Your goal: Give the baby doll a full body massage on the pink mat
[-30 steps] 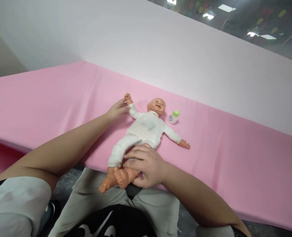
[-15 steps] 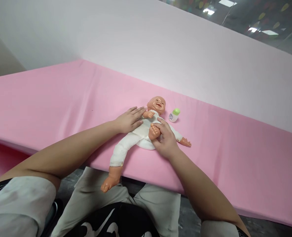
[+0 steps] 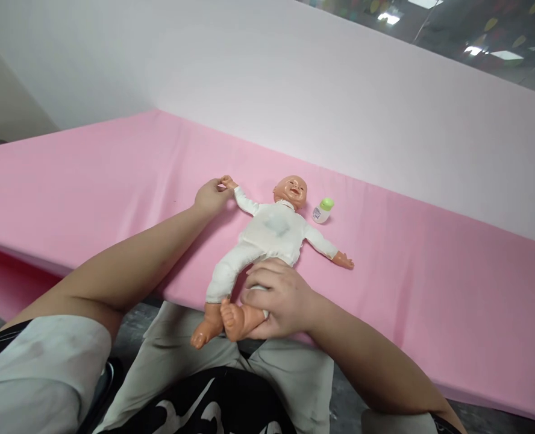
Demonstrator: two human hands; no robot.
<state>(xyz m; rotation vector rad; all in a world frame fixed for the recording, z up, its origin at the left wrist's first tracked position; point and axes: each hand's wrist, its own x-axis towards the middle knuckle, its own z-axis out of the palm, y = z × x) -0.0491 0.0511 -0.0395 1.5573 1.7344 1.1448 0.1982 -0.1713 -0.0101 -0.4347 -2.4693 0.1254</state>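
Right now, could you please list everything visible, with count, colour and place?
doll: one, white and orange-tan, face up on the table
bottle: one, whitish with green cap, beside the doll's head
table: one, pink, under doll and bottle
wall: one, whitish, behind the table
glassy panel: one, dark, upper right
lights: several, white, within that panel
floor: one, dark grey, below
trousers: one pair, pale grey, below the table edge
black cloth: one, white-patterned, bottom
left hand: one, bare, holding one doll wrist
right hand: one, bare, around the doll's lower leg
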